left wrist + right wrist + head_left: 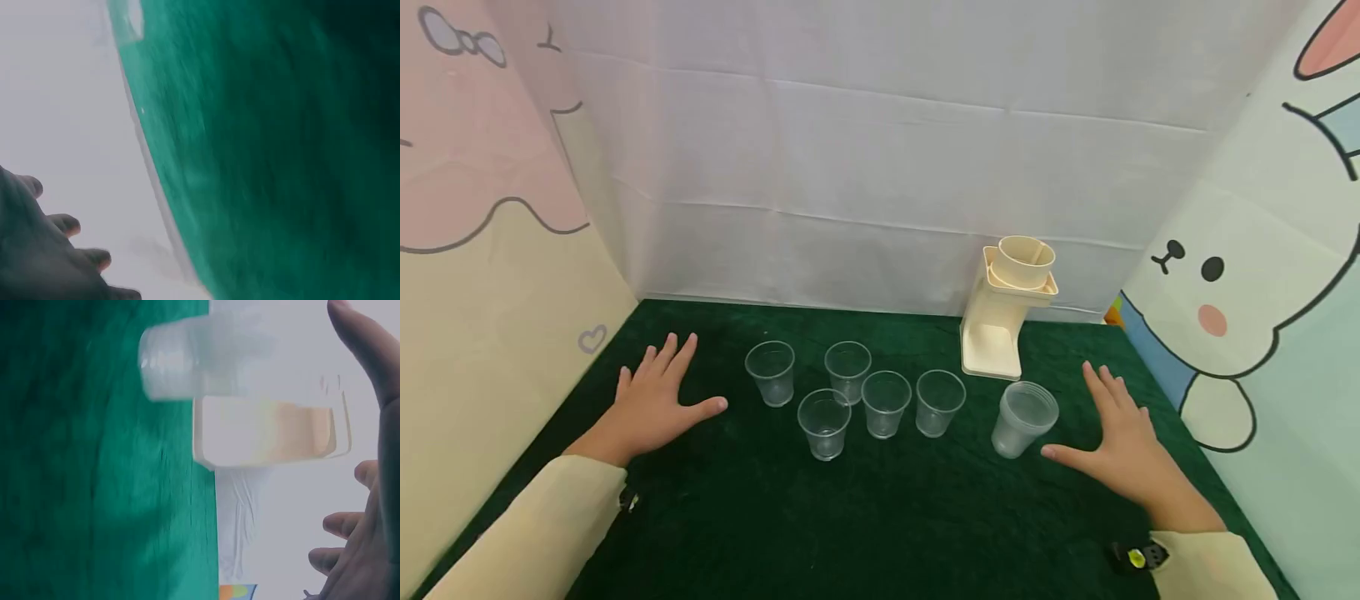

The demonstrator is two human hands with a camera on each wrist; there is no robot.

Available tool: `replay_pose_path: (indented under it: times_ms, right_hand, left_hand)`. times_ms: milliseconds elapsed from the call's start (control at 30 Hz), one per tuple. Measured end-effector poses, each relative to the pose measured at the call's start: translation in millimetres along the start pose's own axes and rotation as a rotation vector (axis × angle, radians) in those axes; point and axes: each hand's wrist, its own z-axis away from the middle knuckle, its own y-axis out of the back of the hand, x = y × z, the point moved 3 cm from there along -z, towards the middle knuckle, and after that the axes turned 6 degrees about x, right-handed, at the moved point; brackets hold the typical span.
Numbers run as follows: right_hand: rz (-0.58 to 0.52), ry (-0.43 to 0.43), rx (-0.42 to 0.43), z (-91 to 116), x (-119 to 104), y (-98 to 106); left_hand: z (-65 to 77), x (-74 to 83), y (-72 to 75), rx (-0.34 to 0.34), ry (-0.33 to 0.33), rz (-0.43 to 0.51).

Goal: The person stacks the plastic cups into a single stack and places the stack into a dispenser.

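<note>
My left hand (651,402) is spread over the left side of the green cloth, fingers straight, holding nothing. To its right stand several clear plastic cups (771,373) in a loose group. My right hand (1123,446) is likewise spread and bare on the right, its thumb tip close beside a nested stack of clear cups (1024,417), which leans slightly. Behind that stack is a cream-coloured stand (992,333) with a round ring-shaped holder on top. In the right wrist view, the cup stack (181,359) and the cream stand (262,431) appear sideways beyond the fingers.
Dark green cloth (850,533) covers the table. A white curtain (880,150) hangs along the back. Printed cartoon panels form the left wall (490,333) and the right wall (1285,333), close outside each arm.
</note>
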Motion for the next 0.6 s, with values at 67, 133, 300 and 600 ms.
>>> replay_pose_path:
  times_ms: [67,133,300,600]
  right_hand:
    - [-0.050,-0.016,-0.010,0.1,-3.7,-1.9]
    - [-0.102,-0.035,-0.021,0.6,-8.1,-3.2]
    - [-0.208,-0.101,-0.024,0.0,-20.8,-6.3]
    - [-0.404,-0.180,-0.020,-1.8,-28.1,-25.7]
  left_hand:
    - [-2.1,2.9,-3.3,-0.039,0.007,0.117]
    - [-3.9,7.7,-6.3,-0.080,0.017,0.242]
    - [-9.4,18.4,-12.2,-0.113,0.044,0.429]
    - [-21.2,30.8,-29.6,-0.082,0.034,0.589]
